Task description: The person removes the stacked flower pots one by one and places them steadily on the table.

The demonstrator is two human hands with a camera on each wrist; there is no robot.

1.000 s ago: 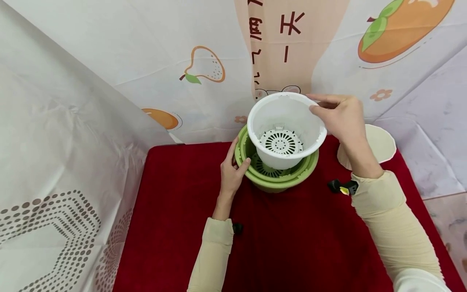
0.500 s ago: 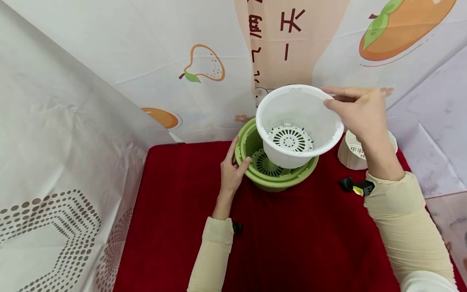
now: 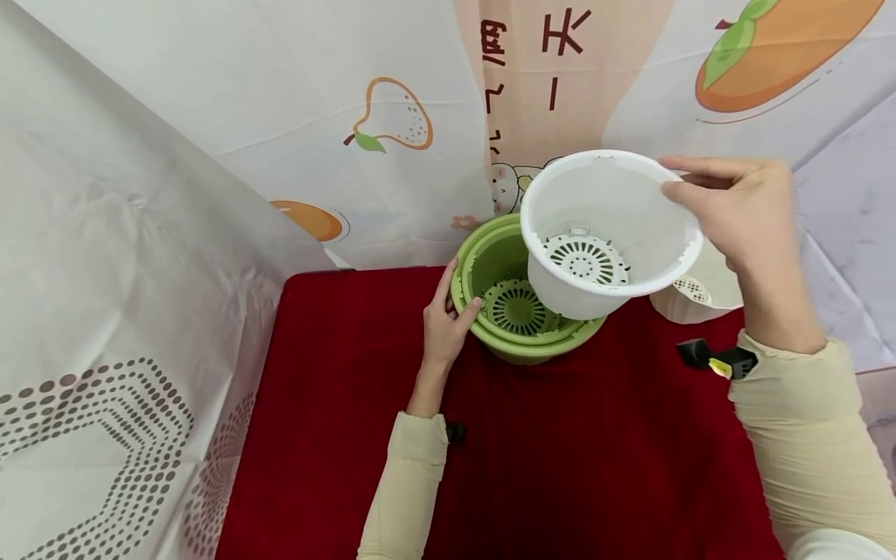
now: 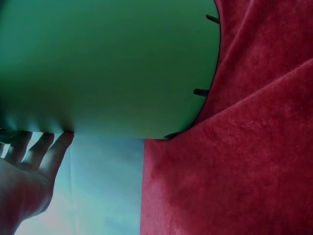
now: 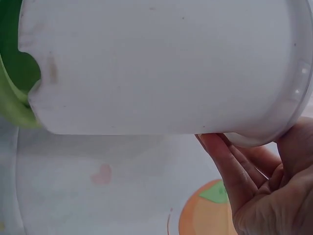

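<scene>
My right hand [image 3: 749,206] pinches the right rim of a white plastic flowerpot [image 3: 609,206], fingers outside the wall and thumb at the edge. The pot is tilted toward me, its slotted bottom showing inside. It overlaps the right side of a stack of green flowerpots [image 3: 521,342] in the head view. My left hand [image 3: 446,319] grips the green stack at its left rim, thumb over the edge. In the left wrist view, its fingers [image 4: 56,152] lie against the green wall [image 4: 107,68]. The right wrist view has the white pot's side wall [image 5: 156,63] close up.
A cream faceted pot [image 3: 689,303] with a perforated bottom stands at the table's right, partly behind the right wrist. Red cloth [image 3: 336,389] covers the table. A printed fabric backdrop [image 3: 280,101] rises right behind the table.
My right hand has carried the white pot rightward and up, away from over the green stack, uncovering more of the green slotted bottom. My left hand stays at the green rim.
</scene>
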